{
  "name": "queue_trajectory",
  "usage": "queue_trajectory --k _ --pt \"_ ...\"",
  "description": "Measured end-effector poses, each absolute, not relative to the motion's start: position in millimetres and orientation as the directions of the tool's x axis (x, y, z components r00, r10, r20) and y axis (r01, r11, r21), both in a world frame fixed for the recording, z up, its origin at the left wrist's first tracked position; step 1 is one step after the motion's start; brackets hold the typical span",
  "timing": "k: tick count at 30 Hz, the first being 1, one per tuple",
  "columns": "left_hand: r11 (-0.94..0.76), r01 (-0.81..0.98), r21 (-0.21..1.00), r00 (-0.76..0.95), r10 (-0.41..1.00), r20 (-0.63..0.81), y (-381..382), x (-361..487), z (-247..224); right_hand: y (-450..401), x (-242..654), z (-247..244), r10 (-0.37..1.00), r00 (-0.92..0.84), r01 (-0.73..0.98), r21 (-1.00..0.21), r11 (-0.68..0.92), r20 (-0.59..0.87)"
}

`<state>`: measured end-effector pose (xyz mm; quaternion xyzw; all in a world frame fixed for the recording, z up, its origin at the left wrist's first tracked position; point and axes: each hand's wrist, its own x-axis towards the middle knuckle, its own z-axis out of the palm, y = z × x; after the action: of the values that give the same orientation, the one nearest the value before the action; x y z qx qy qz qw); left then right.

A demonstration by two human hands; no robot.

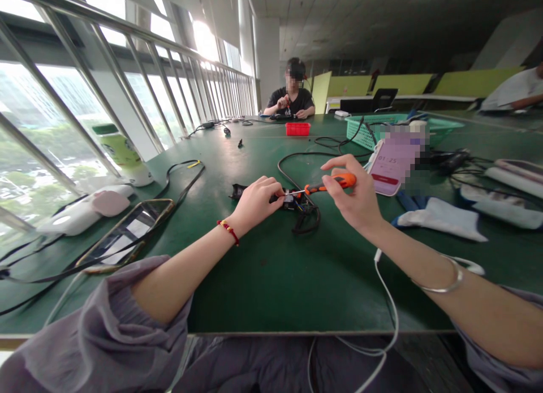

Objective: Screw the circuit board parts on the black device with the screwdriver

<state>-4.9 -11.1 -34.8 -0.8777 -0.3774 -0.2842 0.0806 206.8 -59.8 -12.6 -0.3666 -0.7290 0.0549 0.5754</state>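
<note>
My left hand (pixel 261 201) is closed over a dark, elongated electrical device (pixel 238 191), pressing it to the green table. Some wires and inner parts show at the device's right end. An orange and black screwdriver (pixel 333 183) lies almost level in my right hand (pixel 357 198), its handle between thumb and fingers. The thin metal shaft points left and reaches the device beside my left fingertips. Whether the tip sits on a screw is too small to tell. A black cable (pixel 306 220) loops next to the device's right end.
A propped phone (pixel 392 164) shows a timer at right, near white-and-blue gloves (pixel 443 217). Behind stand a green basket (pixel 360 132) and a red tray (pixel 297 129). Another phone (pixel 127 234), straps and a cup (pixel 123 155) are at left. A co-worker (pixel 292 93) sits across the table.
</note>
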Motion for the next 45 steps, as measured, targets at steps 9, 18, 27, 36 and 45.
queue_trajectory --k 9,18,27,36,45 --pt "-0.706 0.705 0.068 0.563 0.615 0.552 -11.1 -4.5 -34.6 -57.8 204.1 -13.8 0.585 -0.015 0.388 -0.534 0.751 0.811" --pt "-0.701 0.71 0.063 0.562 0.618 0.549 -10.8 -4.8 -35.3 -61.8 200.7 -11.6 0.598 -0.016 0.342 -0.557 0.757 0.802" --pt "-0.706 0.705 0.066 0.562 0.614 0.555 -11.3 -5.1 -34.6 -64.6 197.5 -12.0 0.594 -0.023 0.342 -0.552 0.761 0.804" --pt "-0.703 0.708 0.066 0.56 0.616 0.554 -11.0 -4.3 -35.3 -65.0 195.6 -13.7 0.642 -0.039 0.374 -0.585 0.72 0.766" --pt "-0.695 0.717 0.054 0.557 0.618 0.554 -11.7 -4.7 -33.4 -66.1 196.0 -11.3 0.653 0.012 0.457 -0.585 0.67 0.757"
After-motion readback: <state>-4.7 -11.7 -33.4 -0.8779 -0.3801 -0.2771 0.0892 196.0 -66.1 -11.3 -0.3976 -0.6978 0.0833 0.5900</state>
